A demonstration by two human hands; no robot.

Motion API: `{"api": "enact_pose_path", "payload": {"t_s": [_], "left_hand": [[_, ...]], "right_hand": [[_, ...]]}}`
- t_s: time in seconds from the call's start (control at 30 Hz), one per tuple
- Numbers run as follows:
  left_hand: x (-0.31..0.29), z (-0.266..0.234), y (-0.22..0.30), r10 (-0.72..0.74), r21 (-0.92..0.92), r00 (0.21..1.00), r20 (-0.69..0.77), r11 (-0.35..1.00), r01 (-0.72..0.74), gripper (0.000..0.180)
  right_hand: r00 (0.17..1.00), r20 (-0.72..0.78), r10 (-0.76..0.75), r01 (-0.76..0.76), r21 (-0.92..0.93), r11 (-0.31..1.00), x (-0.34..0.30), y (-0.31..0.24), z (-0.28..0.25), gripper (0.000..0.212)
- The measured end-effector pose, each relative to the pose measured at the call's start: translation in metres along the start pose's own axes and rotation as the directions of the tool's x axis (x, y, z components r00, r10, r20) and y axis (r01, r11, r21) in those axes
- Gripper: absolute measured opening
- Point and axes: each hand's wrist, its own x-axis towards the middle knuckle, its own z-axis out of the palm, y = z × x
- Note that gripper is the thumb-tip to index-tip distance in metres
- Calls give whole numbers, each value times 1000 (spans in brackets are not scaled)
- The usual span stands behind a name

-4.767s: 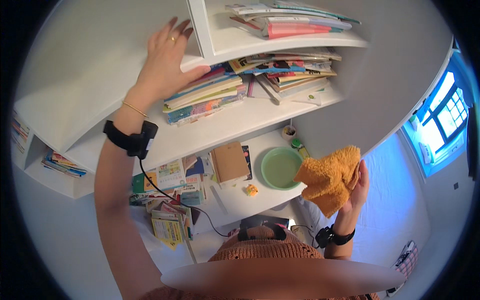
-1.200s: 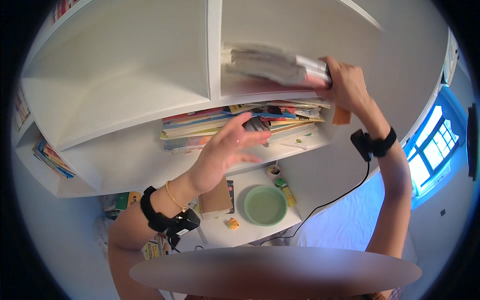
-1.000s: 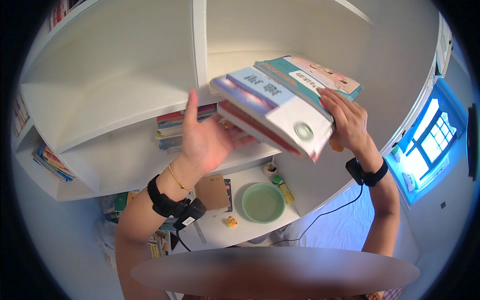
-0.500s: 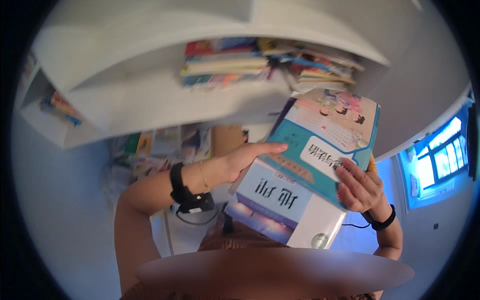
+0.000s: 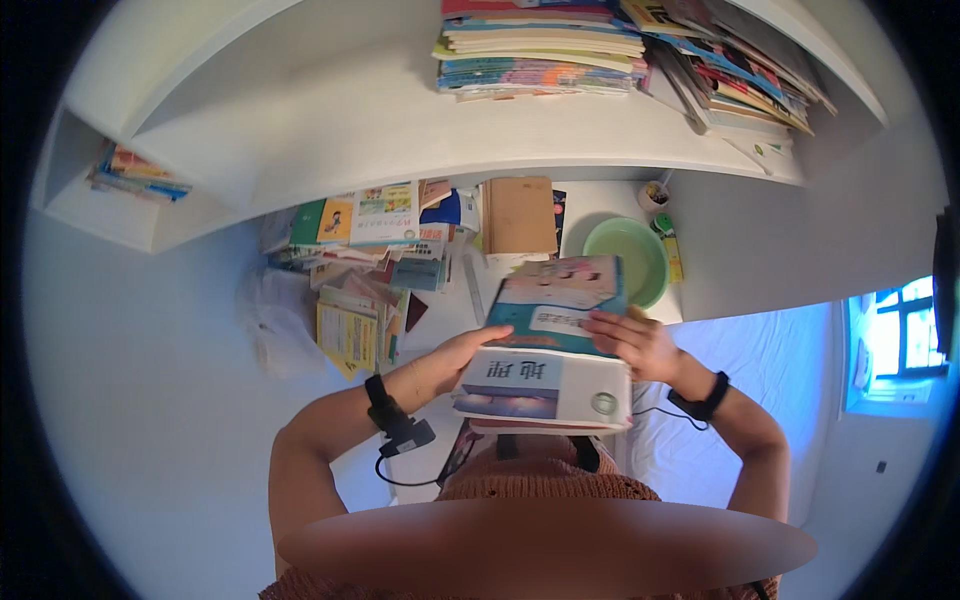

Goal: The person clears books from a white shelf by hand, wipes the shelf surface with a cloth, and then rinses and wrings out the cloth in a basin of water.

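While the shelf (image 5: 330, 110) arches across the top of the view, the bed (image 5: 740, 390) spreads at the right and the desk (image 5: 600, 198) sits below the shelf. On the shelf lie the left stack (image 5: 540, 55), fairly even, and the right stack (image 5: 745, 85), slanted and ragged. A pile (image 5: 350, 250) of books covers the desk's left end. The held books (image 5: 545, 345), a teal one overlapping a white one, are up before the person's chest. Behind them stand the green basin (image 5: 640, 252) and, further left, the brown book (image 5: 520, 215). Both hands grip the held books: the left hand (image 5: 452, 362) at their left edge, thumb on top, the right hand (image 5: 642, 347) at the right, fingers over the teal cover. A cup (image 5: 654, 196) stands past the basin.
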Motion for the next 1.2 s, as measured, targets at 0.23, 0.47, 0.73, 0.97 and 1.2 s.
{"api": "enact_pose_path", "payload": {"t_s": [0.23,0.47,0.73,0.97,1.2], "left_hand": [[24,-54,52,145,-24,988,53,989,-144,46],[155,-219,152,593,265,769,-238,802,-535,60],[122,-62,175,601,998,799,18,41,-54,63],[-106,111,150,515,590,313,798,-772,-235,38],[-236,158,176,436,445,-100,894,-890,95,28]], "right_hand": [[958,-38,285,-287,-66,956,27,40,85,44],[811,14,585,-582,-74,810,10,56,49,71],[626,-39,778,-777,-113,619,-80,30,11,44],[274,-107,956,-937,193,291,-77,33,-23,32],[454,-130,881,-92,977,191,-14,1,-162,28]]}}
